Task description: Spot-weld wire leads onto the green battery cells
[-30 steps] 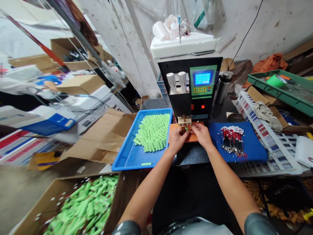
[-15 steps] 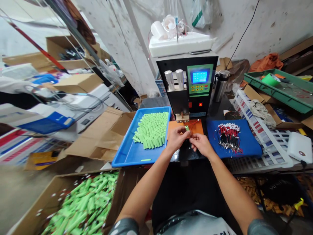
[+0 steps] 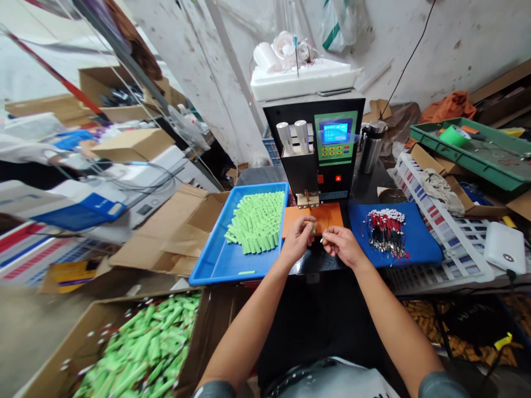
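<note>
Our left hand (image 3: 296, 241) pinches a short green cylinder (image 3: 314, 228), our right hand (image 3: 344, 246) a tiny whitish tip (image 3: 322, 240); loosening could drop either.

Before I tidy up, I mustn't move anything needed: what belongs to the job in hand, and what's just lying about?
Likely in use: green battery cells, connector leads, spot welder, orange board.
Seemingly lying about: steel flask, tape roll, crumpled cloth.

A head-worn camera looked forward and down from near above both hands (image 3: 342, 247), toward the black machine (image 3: 299, 172).
</note>
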A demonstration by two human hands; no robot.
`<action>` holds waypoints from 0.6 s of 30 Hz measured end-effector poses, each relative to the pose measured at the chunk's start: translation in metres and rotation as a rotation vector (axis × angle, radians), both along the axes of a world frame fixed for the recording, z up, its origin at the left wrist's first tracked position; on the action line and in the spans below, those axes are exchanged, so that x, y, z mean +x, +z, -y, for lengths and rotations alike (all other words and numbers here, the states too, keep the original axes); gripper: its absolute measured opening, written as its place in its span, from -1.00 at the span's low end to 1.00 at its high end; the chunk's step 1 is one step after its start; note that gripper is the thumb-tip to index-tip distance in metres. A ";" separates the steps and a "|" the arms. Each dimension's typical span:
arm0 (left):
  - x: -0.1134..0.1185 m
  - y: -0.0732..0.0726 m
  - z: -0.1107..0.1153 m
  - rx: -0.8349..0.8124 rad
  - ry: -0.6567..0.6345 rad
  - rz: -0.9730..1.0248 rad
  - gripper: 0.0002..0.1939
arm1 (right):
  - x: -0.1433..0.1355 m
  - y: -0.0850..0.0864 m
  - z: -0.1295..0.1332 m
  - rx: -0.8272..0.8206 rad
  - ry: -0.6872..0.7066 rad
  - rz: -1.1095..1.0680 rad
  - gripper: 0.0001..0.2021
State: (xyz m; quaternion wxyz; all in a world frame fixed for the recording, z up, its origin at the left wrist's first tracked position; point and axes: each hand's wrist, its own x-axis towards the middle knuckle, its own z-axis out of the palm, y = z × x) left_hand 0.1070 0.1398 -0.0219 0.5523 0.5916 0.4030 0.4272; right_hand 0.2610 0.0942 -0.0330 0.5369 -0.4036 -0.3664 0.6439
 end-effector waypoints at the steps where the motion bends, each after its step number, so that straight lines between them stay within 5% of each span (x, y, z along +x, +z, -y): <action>1: -0.001 -0.001 -0.001 -0.017 -0.017 0.016 -0.60 | 0.000 0.001 -0.002 -0.014 -0.027 -0.056 -0.70; 6: -0.001 -0.004 -0.011 -0.061 -0.038 0.048 -0.43 | -0.004 0.006 -0.020 -0.043 -0.122 -0.186 -0.69; 18: -0.006 -0.002 -0.030 0.317 0.102 -0.377 -0.81 | -0.013 0.011 -0.055 -0.012 -0.229 -0.004 -0.67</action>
